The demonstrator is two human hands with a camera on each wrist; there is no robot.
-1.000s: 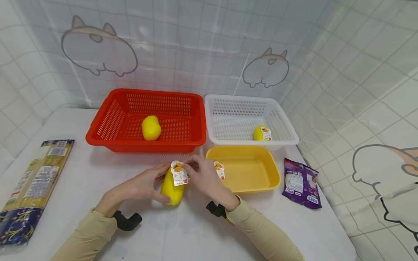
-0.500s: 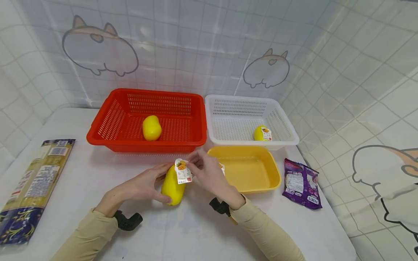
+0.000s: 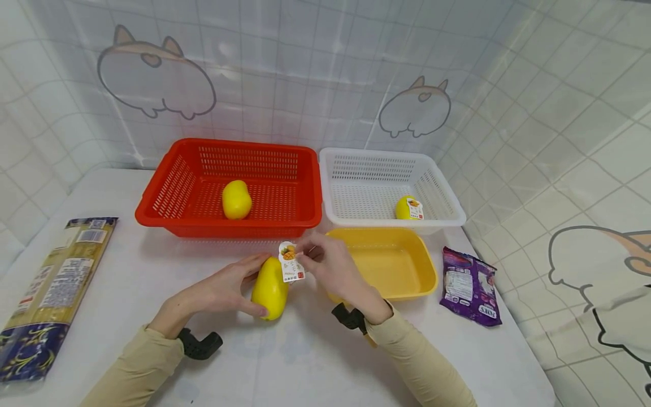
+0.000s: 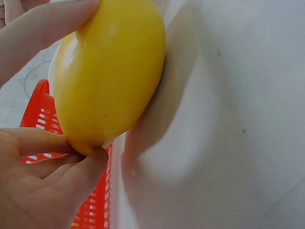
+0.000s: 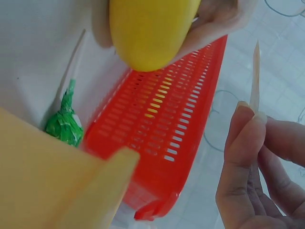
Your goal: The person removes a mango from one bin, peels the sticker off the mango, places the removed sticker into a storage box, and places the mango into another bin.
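Mango (image 3: 270,291) gripped by left fingers (image 4: 91,167), right fingers (image 5: 247,140) pinching label (image 3: 292,267), another mango (image 3: 236,200) in red basket (image 3: 239,226)

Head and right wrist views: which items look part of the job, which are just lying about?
Likely part of the job:
held mango, in the left hand
mango-print label, in the right hand
red basket, with another mango
white basket, with a labelled mango

Likely just lying about:
pasta pack
purple snack packet
green-wrapped lollipop
yellow tray (role unclear)

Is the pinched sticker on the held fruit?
Off: right wrist view shows the white printed sticker apart from the smooth yellow oval fruit.
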